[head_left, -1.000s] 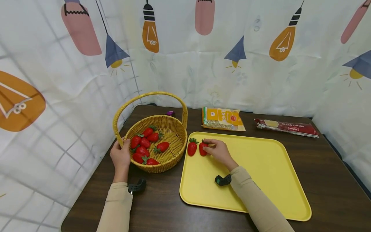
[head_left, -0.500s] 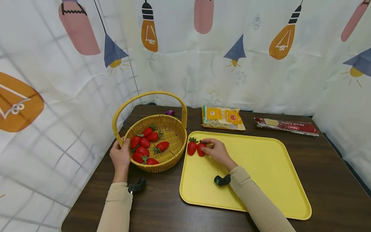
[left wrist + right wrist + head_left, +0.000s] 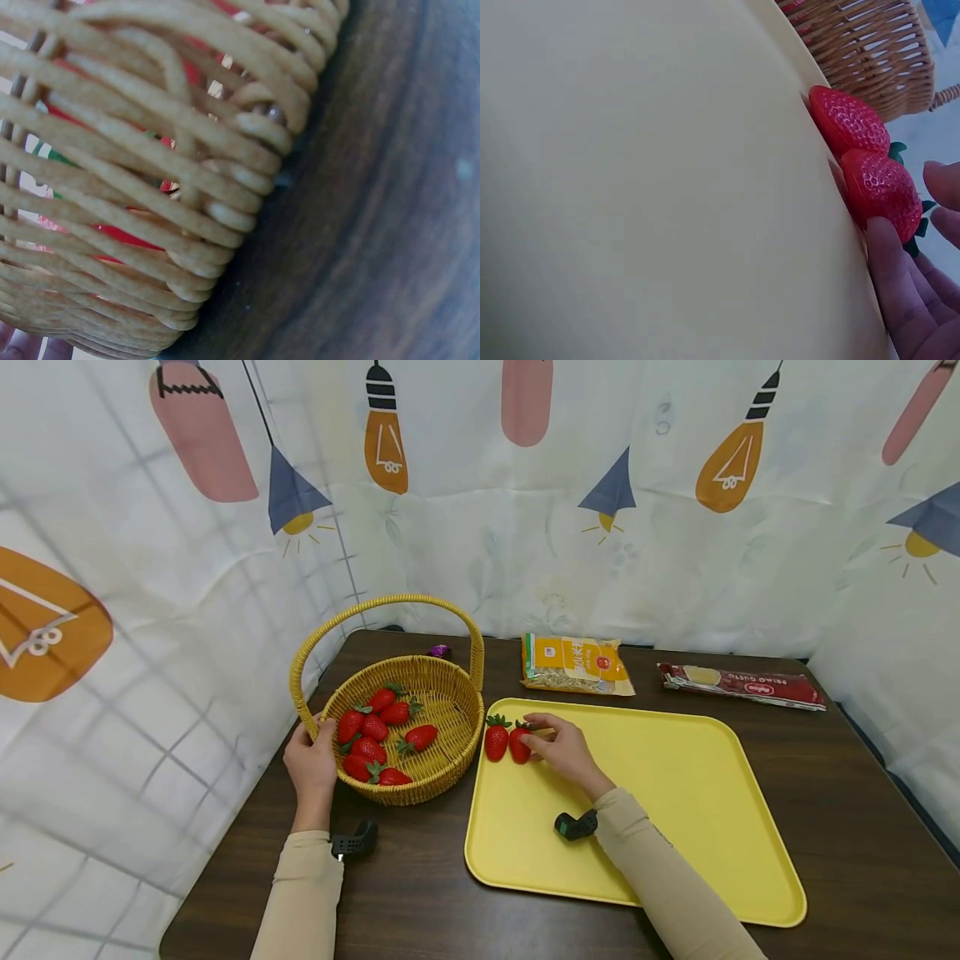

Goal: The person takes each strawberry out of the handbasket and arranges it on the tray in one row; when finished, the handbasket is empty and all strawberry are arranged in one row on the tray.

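My left hand (image 3: 311,767) grips the rim of a yellow wicker basket (image 3: 438,785) near the foot of its arched handle. Several red strawberries (image 3: 367,750) lie inside, mostly toward the left. In the left wrist view the woven wall (image 3: 127,187) fills much of the picture, with only some fingertips (image 3: 22,345) visible low at the left. Two strawberries sit side by side at the left end of a yellow tray (image 3: 660,793). My right hand (image 3: 567,756) is at the right one (image 3: 883,191), its fingers spread apart and one fingertip against the berry. The other strawberry (image 3: 849,120) lies closer to the basket.
Behind the tray lies a yellow and orange food packet (image 3: 577,665), with a long red packet (image 3: 742,686) to its right. A small purple wrapped item (image 3: 438,651) lies behind the basket. Patterned curtain surrounds the dark wooden table (image 3: 420,893) at the back and sides.
The right strawberry has shifted left, close to the other one, and my right fingers have loosened from it. My left hand keeps its hold on the basket.
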The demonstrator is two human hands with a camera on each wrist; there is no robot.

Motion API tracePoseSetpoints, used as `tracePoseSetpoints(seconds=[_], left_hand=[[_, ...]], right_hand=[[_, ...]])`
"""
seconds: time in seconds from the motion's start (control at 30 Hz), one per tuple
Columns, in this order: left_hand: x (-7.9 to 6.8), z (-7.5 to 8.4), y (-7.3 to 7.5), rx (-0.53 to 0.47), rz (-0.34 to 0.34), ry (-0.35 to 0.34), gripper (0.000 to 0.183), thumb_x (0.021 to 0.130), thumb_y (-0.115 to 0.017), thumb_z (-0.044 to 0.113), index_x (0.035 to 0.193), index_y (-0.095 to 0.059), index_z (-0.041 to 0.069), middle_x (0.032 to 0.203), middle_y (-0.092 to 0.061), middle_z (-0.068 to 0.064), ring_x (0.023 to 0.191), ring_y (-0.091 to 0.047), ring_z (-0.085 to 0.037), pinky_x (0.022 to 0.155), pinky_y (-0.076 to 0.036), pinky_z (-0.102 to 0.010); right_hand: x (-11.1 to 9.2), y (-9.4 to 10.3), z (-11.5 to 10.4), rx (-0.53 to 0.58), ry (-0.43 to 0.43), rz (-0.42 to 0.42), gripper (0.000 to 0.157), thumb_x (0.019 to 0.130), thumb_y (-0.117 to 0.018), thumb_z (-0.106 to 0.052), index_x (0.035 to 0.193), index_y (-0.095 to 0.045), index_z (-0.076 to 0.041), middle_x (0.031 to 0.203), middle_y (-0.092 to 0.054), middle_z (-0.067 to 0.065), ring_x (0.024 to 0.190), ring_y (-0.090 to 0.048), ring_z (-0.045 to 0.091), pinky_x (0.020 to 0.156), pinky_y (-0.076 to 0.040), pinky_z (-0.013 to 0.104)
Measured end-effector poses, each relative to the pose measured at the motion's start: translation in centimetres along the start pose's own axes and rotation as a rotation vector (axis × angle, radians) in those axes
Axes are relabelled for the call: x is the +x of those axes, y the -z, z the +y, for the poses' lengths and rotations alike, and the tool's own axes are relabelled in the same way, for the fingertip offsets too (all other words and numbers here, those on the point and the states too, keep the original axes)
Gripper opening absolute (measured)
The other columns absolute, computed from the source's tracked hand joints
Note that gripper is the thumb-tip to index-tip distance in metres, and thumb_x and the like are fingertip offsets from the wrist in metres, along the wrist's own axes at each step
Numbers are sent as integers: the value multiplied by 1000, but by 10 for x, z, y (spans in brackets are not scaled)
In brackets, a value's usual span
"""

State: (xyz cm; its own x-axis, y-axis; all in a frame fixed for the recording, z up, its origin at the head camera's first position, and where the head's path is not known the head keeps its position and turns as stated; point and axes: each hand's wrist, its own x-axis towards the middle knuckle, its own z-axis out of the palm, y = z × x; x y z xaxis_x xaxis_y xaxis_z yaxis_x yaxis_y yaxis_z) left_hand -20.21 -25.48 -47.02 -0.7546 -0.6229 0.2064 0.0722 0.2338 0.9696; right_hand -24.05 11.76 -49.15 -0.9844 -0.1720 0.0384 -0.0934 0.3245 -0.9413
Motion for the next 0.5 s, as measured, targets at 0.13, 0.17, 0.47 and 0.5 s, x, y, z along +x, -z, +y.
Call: tracePoseSetpoints(seconds=[0.13, 0.17, 0.47, 0.5], left_hand=[[0, 0, 0, -3, -1, 0, 35, 96, -60, 28, 118, -66, 1, 90, -56, 9, 79, -44, -13, 72, -34, -28], [0, 0, 0, -3, 0, 1, 35, 96, -60, 28, 118, -66, 1, 90, -56, 8, 79, -44, -13, 72, -35, -29], [-1, 0, 1, -1, -8, 10, 38, 96, -59, 31, 118, -66, 1, 93, -57, 4, 82, -45, -13, 73, -35, -29], [-1, 0, 2, 1, -8, 13, 38, 96, -59, 31, 118, -66, 1, 95, -58, 4, 83, -45, -13, 74, -35, -29]], right_hand=[[0, 3, -1, 9, 20, 50, 36, 92, -69, -16, 126, -63, -8, 116, -62, 16, 80, -68, 24, 65, -57, 34], [0, 4, -1, 12, 37, 74, 34, 92, -68, -17, 125, -64, -7, 114, -63, 16, 78, -68, 23, 64, -56, 32], [-3, 7, -14, 107, 86, 192, 28, 96, -63, -13, 118, -65, 3, 107, -65, 20, 81, -65, 40, 66, -57, 40], [0, 5, -11, 116, 90, 195, 27, 96, -63, -14, 117, -66, 3, 105, -65, 19, 79, -64, 38, 65, -57, 38]])
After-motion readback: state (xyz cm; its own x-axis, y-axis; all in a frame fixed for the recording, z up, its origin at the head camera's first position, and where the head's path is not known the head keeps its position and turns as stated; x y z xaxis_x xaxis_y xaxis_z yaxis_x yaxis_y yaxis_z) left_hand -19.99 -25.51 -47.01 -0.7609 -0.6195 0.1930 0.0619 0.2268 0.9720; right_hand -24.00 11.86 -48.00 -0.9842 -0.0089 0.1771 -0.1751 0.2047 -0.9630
